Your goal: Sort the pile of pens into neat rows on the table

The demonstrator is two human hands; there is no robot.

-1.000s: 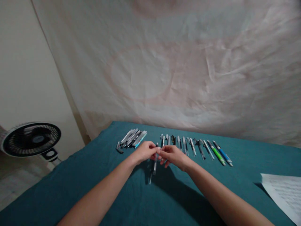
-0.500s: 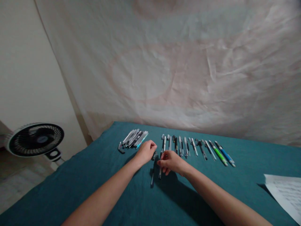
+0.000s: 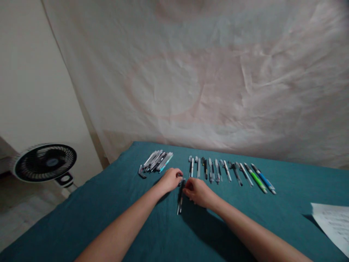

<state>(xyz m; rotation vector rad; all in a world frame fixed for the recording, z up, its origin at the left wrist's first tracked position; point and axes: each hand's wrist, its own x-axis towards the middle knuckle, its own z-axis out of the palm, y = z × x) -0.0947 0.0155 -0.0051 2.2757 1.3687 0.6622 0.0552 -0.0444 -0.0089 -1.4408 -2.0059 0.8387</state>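
A person's bare left hand [image 3: 171, 179] and bare right hand [image 3: 200, 193] meet slim wrists [image 3: 157, 190], as seen from where I stand; the left forearm [image 3: 131, 222] and right forearm [image 3: 253, 225], both uncovered and smooth in outline, broaden evenly beyond them. Fingernails are too small to make out.

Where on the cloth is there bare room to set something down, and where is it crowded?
Bare cloth lies between the blue pen and the paper, left of the left forearm, and between the forearms, nearer the wearer than the dark pen. Crowded: the pile, the pen row, and between left hand and right hand.
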